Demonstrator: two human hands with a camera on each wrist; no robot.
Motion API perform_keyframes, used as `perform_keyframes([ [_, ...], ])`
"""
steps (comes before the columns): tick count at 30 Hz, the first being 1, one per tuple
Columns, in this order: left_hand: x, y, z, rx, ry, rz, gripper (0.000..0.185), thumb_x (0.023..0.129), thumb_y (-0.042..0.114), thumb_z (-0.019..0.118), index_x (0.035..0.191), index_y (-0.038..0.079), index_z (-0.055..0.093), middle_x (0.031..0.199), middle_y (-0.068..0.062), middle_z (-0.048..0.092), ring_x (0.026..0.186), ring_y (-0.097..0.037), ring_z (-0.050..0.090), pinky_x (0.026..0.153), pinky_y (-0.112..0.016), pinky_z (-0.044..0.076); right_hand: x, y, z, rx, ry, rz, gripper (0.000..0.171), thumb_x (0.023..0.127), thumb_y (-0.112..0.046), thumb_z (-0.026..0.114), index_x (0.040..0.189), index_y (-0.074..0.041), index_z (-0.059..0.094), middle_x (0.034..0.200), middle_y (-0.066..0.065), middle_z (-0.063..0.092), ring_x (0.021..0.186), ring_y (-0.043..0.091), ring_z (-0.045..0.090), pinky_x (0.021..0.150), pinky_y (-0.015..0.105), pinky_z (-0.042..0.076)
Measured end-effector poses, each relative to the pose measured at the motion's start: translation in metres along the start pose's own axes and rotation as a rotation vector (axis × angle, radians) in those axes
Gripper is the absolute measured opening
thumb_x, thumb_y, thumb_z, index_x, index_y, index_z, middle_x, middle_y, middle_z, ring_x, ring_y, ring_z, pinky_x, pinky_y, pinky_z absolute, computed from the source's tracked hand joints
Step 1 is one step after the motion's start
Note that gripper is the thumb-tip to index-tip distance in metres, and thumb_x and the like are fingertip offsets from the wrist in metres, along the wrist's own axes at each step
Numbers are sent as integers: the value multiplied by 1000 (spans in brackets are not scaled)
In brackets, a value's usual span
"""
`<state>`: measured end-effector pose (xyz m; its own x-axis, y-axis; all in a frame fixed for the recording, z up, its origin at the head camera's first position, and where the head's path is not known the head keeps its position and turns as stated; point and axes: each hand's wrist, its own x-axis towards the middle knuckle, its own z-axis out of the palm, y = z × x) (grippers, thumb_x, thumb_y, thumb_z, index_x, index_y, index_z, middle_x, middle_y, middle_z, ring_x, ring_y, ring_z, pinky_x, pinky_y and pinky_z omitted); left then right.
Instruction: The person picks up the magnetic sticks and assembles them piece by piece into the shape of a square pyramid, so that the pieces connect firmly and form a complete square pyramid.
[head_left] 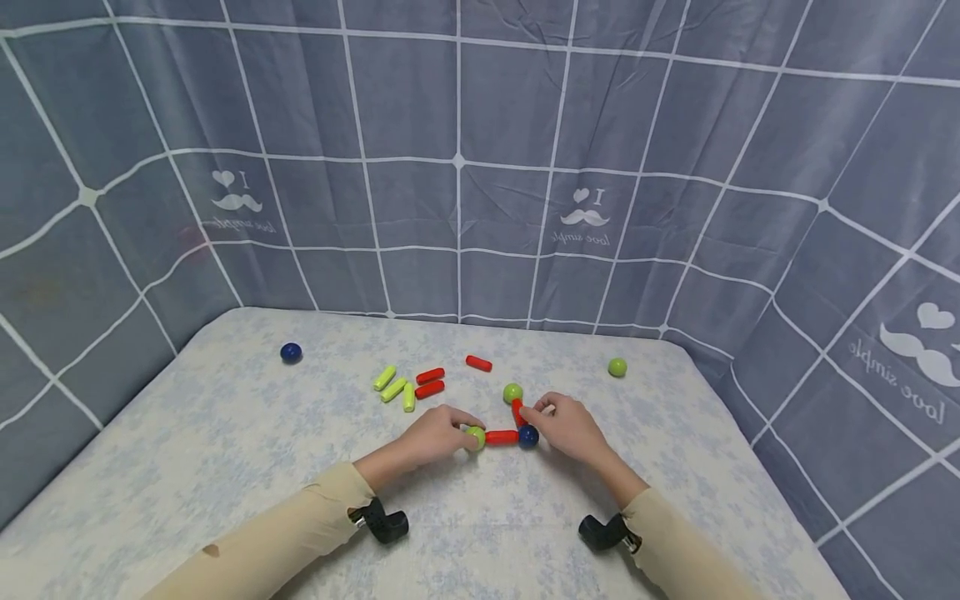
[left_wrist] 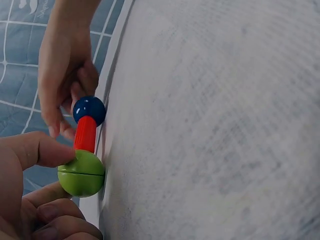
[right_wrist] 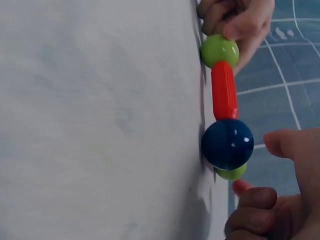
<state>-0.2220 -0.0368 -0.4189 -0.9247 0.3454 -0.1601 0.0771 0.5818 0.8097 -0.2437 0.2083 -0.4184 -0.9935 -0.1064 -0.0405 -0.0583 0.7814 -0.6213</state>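
Nearest the head camera, two cream sleeves [head_left: 300, 533] run up from the bottom edge to the hands, each wrist carrying a small black camera [head_left: 386, 523]. Left hand [head_left: 435, 433] has its fingers curled round a green ball [head_left: 476, 437], thumb and fingertips pinching it on the tabletop. That ball sits on one end of a red rod [head_left: 501, 437] lying flat, whose other end meets a dark blue ball [head_left: 528, 436]. Right hand [head_left: 570, 425] pinches a second red rod [head_left: 517, 410], which slants up from the blue ball to another green ball [head_left: 513, 392].

Further out on the pale floral tablecloth [head_left: 225, 450] lie three yellow-green rods [head_left: 395, 388] just beside two red rods [head_left: 430, 382], with a lone red rod [head_left: 478, 363] behind them. A loose blue ball [head_left: 291, 352] rests far left, a loose green ball [head_left: 617, 367] far right. Grey checked fabric [head_left: 480, 167] walls the table in.
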Motion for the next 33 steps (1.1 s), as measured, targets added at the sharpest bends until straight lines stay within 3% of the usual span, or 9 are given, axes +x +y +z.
perform_keyframes([
  [4, 2, -1, 0, -3, -4, 12, 30, 85, 22, 72, 114, 20, 78, 75, 4, 55, 62, -14, 39, 56, -29, 30, 21, 1, 5, 96, 34, -34, 41, 93, -42, 66, 122, -13, 69, 63, 1, 56, 56, 15, 49, 54, 29, 39],
  [7, 2, -2, 1, -12, -12, 21, 31, 85, 22, 72, 116, 18, 77, 80, 5, 60, 63, -14, 36, 58, -29, 29, 32, 2, 11, 144, 31, -53, 45, 93, -40, 67, 130, -13, 67, 61, 0, 53, 55, 15, 47, 54, 29, 38],
  [16, 1, -3, -1, -15, -26, 30, 33, 81, 21, 74, 114, 19, 78, 67, 4, 43, 60, -13, 38, 56, -28, 30, 43, 7, 17, 202, 36, -66, 33, 92, -34, 71, 118, -13, 74, 62, -1, 56, 52, 14, 48, 52, 28, 40],
  [21, 3, -5, -2, 3, -35, 45, 33, 82, 22, 75, 114, 19, 78, 67, 3, 46, 60, -14, 40, 56, -28, 31, 45, 12, 17, 279, 18, -76, 34, 94, -34, 70, 118, -12, 72, 57, -2, 49, 50, 13, 44, 51, 27, 37],
  [23, 4, -4, -3, 5, -36, 41, 32, 85, 26, 73, 116, 19, 77, 76, 3, 56, 66, -14, 46, 59, -28, 35, 45, 14, 18, 292, 13, -77, 34, 94, -35, 70, 119, -12, 72, 58, -3, 48, 51, 12, 44, 52, 27, 37],
  [26, 6, -2, -4, 4, -3, 29, 31, 89, 32, 69, 116, 20, 76, 99, 1, 67, 80, -14, 54, 67, -30, 42, 46, 15, 19, 304, 12, -77, 35, 94, -36, 70, 120, -13, 72, 59, -4, 47, 53, 12, 44, 53, 27, 38],
  [28, 9, 0, -5, 12, 55, 37, 29, 91, 32, 67, 115, 18, 76, 103, -1, 69, 82, -15, 56, 68, -31, 44, 46, 16, 19, 311, 14, -73, 34, 94, -36, 70, 119, -14, 72, 59, -4, 47, 53, 12, 44, 54, 26, 38],
  [33, 23, 5, -6, -18, 212, 51, 24, 92, 22, 69, 113, 11, 75, 71, -2, 60, 60, -14, 49, 56, -29, 40, 41, 16, 18, 332, 18, -68, 36, 93, -35, 71, 121, -12, 72, 59, -4, 47, 55, 13, 44, 55, 27, 39],
])
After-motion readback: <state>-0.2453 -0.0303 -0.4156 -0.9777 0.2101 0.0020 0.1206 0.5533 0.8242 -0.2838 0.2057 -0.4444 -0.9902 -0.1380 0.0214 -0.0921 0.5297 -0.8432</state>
